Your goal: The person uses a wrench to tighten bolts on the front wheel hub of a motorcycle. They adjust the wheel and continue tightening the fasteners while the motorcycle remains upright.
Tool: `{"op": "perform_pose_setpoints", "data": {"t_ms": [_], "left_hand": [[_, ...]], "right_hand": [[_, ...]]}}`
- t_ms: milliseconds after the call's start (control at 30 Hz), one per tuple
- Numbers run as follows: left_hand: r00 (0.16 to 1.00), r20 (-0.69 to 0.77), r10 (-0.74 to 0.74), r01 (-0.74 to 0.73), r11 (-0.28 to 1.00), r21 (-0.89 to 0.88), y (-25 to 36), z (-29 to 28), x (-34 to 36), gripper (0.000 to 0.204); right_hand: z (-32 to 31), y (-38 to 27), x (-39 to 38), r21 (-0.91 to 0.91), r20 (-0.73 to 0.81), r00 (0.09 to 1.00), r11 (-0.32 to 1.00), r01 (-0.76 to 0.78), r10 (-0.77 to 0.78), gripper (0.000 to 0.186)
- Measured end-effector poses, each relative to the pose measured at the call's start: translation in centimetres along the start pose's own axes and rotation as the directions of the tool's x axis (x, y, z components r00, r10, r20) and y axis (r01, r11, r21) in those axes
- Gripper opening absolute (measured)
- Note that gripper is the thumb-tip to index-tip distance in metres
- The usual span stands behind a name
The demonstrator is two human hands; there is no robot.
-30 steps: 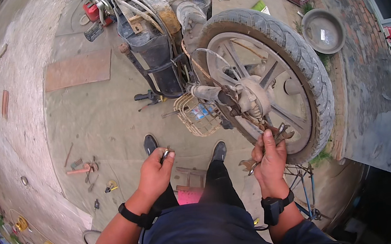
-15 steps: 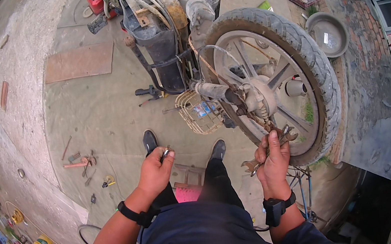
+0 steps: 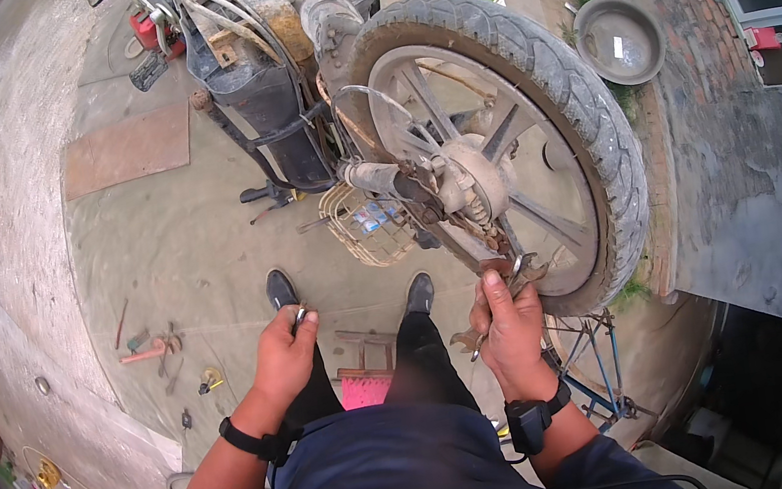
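Observation:
My left hand [image 3: 283, 360] is closed in a pinch. Between its thumb and forefinger shows a small shiny metal piece [image 3: 299, 315], too small to name. On the other side, my right hand [image 3: 514, 339] is wrapped round several open-ended wrenches [image 3: 467, 340], whose jaws stick out at both sides of the fist. Just beyond that hand stands a muddy spoked wheel [image 3: 542, 207] with a thick tyre. Its hub [image 3: 475, 181] and a rusty swingarm end lie close above the wrenches. The dirty vehicle body [image 3: 265, 111] leans at the upper left of the wheel.
Loose tools [image 3: 164, 349] lie on the ground sheet at left, near a flat brown board [image 3: 129, 150]. A wire basket [image 3: 363, 228] sits beneath the vehicle. A low stool [image 3: 365, 355] stands between my feet. Right are a grey basin [image 3: 620, 38], a wall and a blue metal frame [image 3: 596, 366].
The whole scene has shifted left in the picture as the view turned. Both hands keep their grips, the left on the small metal piece and the right on the wrenches.

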State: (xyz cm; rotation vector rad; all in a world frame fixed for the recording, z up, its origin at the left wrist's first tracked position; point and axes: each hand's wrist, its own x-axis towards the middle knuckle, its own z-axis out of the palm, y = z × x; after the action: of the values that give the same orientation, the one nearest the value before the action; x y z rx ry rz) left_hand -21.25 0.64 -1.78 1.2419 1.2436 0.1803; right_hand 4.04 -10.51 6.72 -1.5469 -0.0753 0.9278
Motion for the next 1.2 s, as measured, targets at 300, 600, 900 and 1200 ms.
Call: {"op": "perform_pose_setpoints", "data": {"t_ms": [300,600,900,1200], "left_hand": [[0.995,0.062,-0.078,0.079,0.997,-0.024,0.3,2.4,-0.2,0.024],[0.978,0.144,-0.151,0.149,0.988,0.027,0.9,5.3,-0.6,0.026],[0.939,0.225,-0.26,0.232,0.962,0.142,-0.7,7.4,-1.0,0.027],[0.935,0.197,-0.294,0.255,0.946,0.201,-7.8,9.6,0.9,0.029]], "right_hand": [[-2.9,1.4,-1.4,-0.339,0.135,0.991,0.94,0.042,0.005,0.019],[-5.8,2.1,-2.2,-0.417,0.315,0.946,0.906,0.069,0.073,0.024],[-10.2,3.6,-1.6,-0.601,0.384,0.911,0.789,0.126,0.147,0.025],[-16.9,3.4,0.3,-0.63,0.148,0.982,0.776,0.002,0.118,0.021]]}}
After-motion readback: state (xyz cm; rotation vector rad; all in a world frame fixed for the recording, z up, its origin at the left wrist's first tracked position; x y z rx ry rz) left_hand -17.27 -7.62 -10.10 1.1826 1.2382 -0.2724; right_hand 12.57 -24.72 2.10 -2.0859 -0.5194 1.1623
